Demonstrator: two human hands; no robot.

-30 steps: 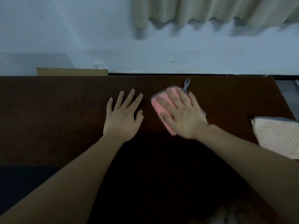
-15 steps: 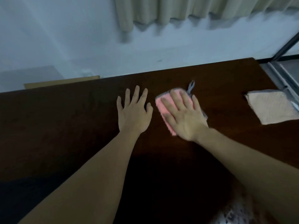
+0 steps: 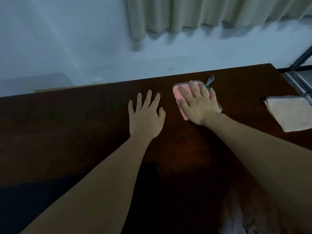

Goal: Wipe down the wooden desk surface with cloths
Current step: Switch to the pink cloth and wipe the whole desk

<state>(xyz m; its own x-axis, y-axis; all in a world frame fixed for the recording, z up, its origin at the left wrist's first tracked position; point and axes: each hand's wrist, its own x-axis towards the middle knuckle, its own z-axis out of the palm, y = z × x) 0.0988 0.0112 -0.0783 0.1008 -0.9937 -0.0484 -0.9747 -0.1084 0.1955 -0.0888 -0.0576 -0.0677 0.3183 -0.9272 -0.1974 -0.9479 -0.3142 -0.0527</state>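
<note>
While the left hand (image 3: 146,115) is laid flat with fingers spread on the wooden desk (image 3: 67,125), seemingly as a brace, the pink cloth (image 3: 179,95) near the far edge is pressed beneath the straight fingers of the right hand (image 3: 197,103) for wiping.

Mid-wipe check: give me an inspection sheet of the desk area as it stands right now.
Surface: dark brown wooden desk, no visible spills.
Job's things: pink cloth with grey checked edging and loop flat on the desk near its far edge; folded cream cloth lying apart at the right edge.
Clutter: nothing seen.
Hands: right hand flat, pressing the pink cloth; left hand spread flat on bare wood.
Cables: nothing seen.
Surroundings: pale wall, beige curtain, dark metal frame at right.
</note>
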